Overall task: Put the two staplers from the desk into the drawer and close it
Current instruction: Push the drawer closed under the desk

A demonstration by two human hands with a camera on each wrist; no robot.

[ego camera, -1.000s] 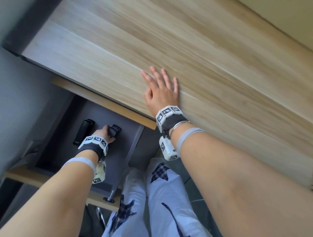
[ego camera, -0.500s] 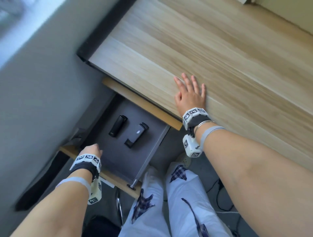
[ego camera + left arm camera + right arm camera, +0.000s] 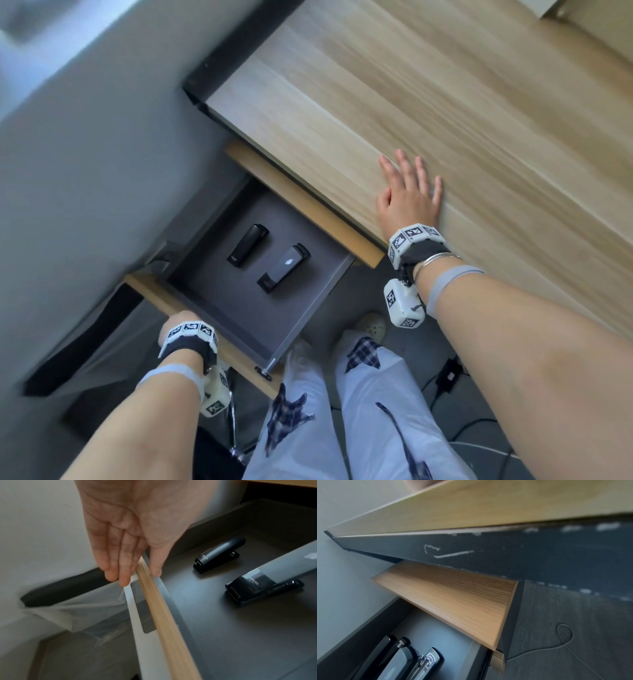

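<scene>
Drawer [image 3: 310,310]: pulled out below the desk edge, dark grey floor, wooden front panel [image 3: 159,609] nearest the body.
Far stapler [image 3: 247,245]: black, flat on the drawer floor, toward 11 o'clock of the drawer's middle; also in the left wrist view [image 3: 218,553].
Near stapler [image 3: 283,268]: black with a light glare patch on top, just beside the first at its 4 o'clock, roughly parallel, not touching; also in the left wrist view [image 3: 262,589].
Left hand [image 3: 178,320]: at the drawer's 7 o'clock corner, over the front panel. Left wrist view [image 3: 137,524]: fingers [image 3: 125,573] nearly straight, pointing down on the outer face of the panel, thumb down on the inner side, top edge between them. Grasp loose; firm contact not certain through the blur.
Right hand [image 3: 409,197]: flat on the desk top [image 3: 445,113] near its front edge, at 2 o'clock from the drawer, fingers straight and slightly spread, holding nothing.
Floor: cable [image 3: 563,639] lying loose on dark boards, at 4 o'clock of the drawer.
Legs: light trousers [image 3: 373,418] with dark plaid patches, at 6 o'clock of frame.
</scene>
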